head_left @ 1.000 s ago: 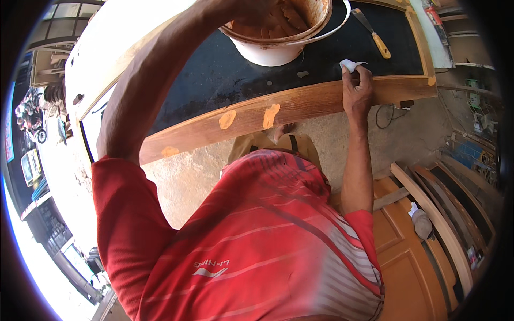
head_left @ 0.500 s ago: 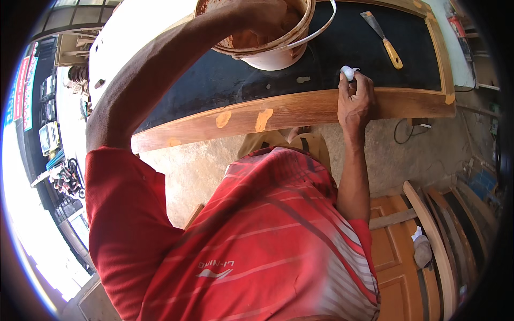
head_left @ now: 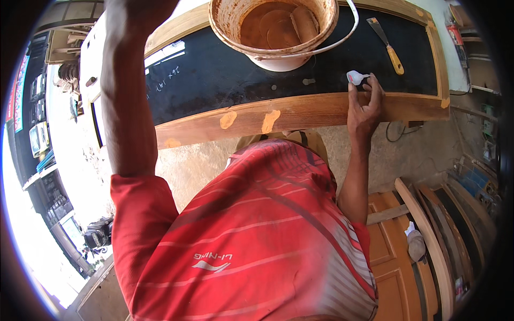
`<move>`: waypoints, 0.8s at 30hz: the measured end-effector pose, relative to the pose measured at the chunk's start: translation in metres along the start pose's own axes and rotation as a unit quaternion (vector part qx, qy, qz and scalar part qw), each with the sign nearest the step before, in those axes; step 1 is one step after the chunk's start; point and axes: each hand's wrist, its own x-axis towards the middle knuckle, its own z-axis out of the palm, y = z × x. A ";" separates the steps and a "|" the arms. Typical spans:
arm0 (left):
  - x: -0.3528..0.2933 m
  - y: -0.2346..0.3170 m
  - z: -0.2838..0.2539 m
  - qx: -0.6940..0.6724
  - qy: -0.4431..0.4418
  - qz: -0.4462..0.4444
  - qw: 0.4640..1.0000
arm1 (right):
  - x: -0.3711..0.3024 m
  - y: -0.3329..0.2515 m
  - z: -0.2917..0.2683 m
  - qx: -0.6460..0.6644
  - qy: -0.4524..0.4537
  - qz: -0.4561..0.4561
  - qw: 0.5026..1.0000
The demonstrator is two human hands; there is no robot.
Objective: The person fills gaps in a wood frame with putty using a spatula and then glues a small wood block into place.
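My right hand [head_left: 366, 106] is closed round a small white plastic bottle [head_left: 354, 78] with a thin nozzle and a reddish mark. It pinches the bottle between thumb and fingers, just above the near wooden rail of a dark-panelled door [head_left: 225, 80]. My left hand [head_left: 142, 12] is raised at the top left, its fingers cut off by the picture's edge. Between the hands, a white bucket [head_left: 278, 63] stands on the panel. Reddish-brown residue coats its inside, and a flat brownish piece [head_left: 305, 24] leans within. Right of the bucket lies a putty knife [head_left: 395, 60] with a yellow handle.
Orange filler patches [head_left: 271, 121] mark the near rail. The bucket's wire handle [head_left: 357, 21] sticks out to the right. At lower right, a brown panelled door [head_left: 393, 257] and several wooden boards [head_left: 428, 246] lean together, with a greyish rounded thing [head_left: 416, 249] beside them.
My left hand has come out of the bucket and moved up and left, uncovering the bucket's inside. The bottle in my right hand has turned, and its nozzle now shows.
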 end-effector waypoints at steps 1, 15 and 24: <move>-0.019 -0.012 -0.019 -0.063 0.066 -0.002 0.996 | -0.006 -0.005 -0.006 -0.003 0.034 0.011 0.999; -0.233 -0.110 0.061 -0.385 -0.012 -0.437 0.813 | -0.044 -0.142 0.055 0.343 -0.292 0.142 0.882; -0.237 -0.121 0.066 -0.431 -0.102 -0.433 0.785 | -0.027 -0.151 0.082 0.346 -0.342 0.224 0.845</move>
